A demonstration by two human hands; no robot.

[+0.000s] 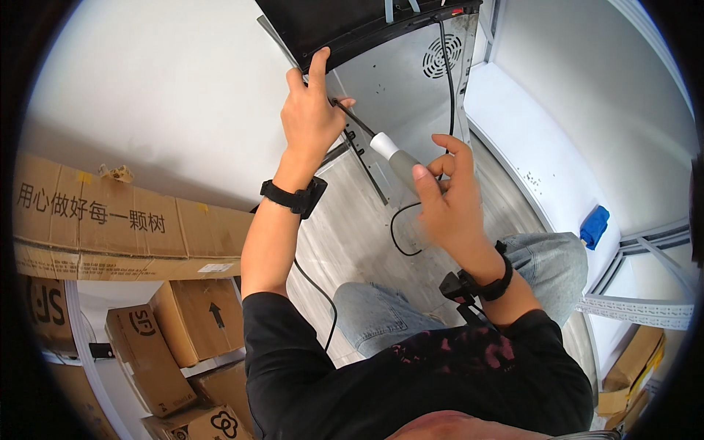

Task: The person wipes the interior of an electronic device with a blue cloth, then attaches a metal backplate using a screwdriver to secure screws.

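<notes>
My right hand (455,198) is closed around the grey and white handle of a screwdriver (396,158). Its dark shaft runs up and left to the side of a metal housing (400,81), beside my left thumb; the tip is hidden there. My left hand (314,110) has its fingers stretched apart, the fingertips resting on the lower edge of a black panel (345,29) at the top of the housing. A round vent grille (442,56) is cut into the housing's pale side. A black cable (450,88) hangs down across that side.
On the left, a long cardboard box (132,220) lies above several smaller boxes (198,323). A blue cloth-like bundle (595,226) sits on the white ledge (528,139) to the right. White metal framing (638,308) stands at the lower right, near my knee.
</notes>
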